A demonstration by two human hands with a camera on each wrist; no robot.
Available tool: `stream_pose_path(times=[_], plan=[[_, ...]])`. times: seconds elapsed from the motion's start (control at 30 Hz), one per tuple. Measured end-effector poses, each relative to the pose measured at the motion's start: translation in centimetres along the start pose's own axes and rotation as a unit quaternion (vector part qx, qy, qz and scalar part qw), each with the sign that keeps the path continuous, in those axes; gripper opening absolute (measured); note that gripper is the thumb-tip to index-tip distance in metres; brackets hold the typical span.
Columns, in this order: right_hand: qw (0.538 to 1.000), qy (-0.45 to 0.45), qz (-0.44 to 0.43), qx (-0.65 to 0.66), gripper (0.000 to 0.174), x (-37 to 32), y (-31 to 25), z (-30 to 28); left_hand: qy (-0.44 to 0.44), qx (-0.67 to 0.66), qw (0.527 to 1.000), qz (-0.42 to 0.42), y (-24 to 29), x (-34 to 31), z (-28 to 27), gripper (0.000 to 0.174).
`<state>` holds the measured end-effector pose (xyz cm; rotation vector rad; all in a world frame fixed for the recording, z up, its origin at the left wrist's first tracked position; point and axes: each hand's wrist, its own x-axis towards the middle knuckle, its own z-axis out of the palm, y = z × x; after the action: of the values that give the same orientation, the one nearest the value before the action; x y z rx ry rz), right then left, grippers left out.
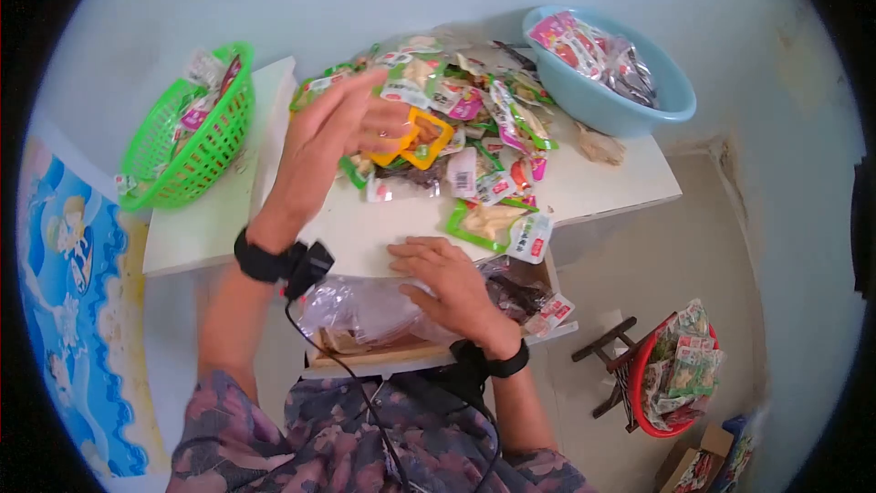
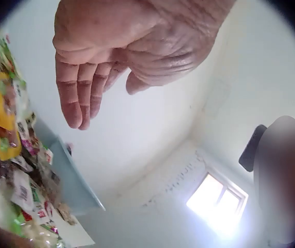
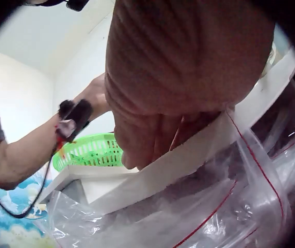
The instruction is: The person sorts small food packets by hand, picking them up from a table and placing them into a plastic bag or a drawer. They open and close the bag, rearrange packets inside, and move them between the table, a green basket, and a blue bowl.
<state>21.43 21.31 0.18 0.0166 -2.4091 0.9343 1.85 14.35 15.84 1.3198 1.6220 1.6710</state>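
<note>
My left hand (image 1: 319, 151) is raised over the left side of a heap of small snack packets (image 1: 470, 110) on the white table (image 1: 620, 184). In the left wrist view its fingers (image 2: 75, 95) are extended, and nothing is in the palm. Beyond its fingertips lie yellow-edged packets (image 1: 427, 138). My right hand (image 1: 447, 283) rests with its fingertips on the table's front edge, holding nothing. Right of it a green-edged packet with pale contents (image 1: 493, 221) lies by the edge. Under that hand, an open drawer (image 1: 392, 363) holds clear plastic bags (image 1: 351, 310), which show red seal lines in the right wrist view.
A green basket (image 1: 196, 164) with packets stands at the table's left end. At the back right sits a light blue basin (image 1: 602, 110) with more packets. On the floor to the right are a red basin (image 1: 643, 402) of packets on a dark stool and a cardboard box (image 1: 703, 466).
</note>
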Motion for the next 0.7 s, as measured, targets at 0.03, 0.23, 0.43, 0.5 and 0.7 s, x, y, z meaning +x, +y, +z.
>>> stream_pose_path(times=[0.03, 0.23, 0.43, 0.5, 0.7], plan=[[1.0, 0.007, -0.009, -0.006, 0.037, 0.0, 0.2, 0.4, 0.027, -0.013, 0.999, -0.026, -1.1, -2.3, -1.4, 0.045], [1.0, 0.024, -0.015, -0.012, 0.034, 0.3, 0.6, 0.8, 0.138, -0.044, 0.983, -0.117, -5.2, -14.7, -6.8, 0.036], [0.979, 0.07, 0.174, 0.077, 0.034, 0.1, -6.0, -0.4, 0.147, 0.051, 0.98, -0.128, -6.5, -20.2, -8.9, 0.028], [0.978, 0.108, 0.169, 0.065, 0.031, -0.6, -6.8, 0.5, 0.166, 0.035, 0.973, -0.158, -6.6, -21.5, -8.8, 0.027], [0.985, 0.032, 0.151, -0.083, 0.028, -2.1, -7.4, 2.6, 0.101, 0.291, 0.951, -0.01, -8.4, -23.5, -7.6, 0.037]])
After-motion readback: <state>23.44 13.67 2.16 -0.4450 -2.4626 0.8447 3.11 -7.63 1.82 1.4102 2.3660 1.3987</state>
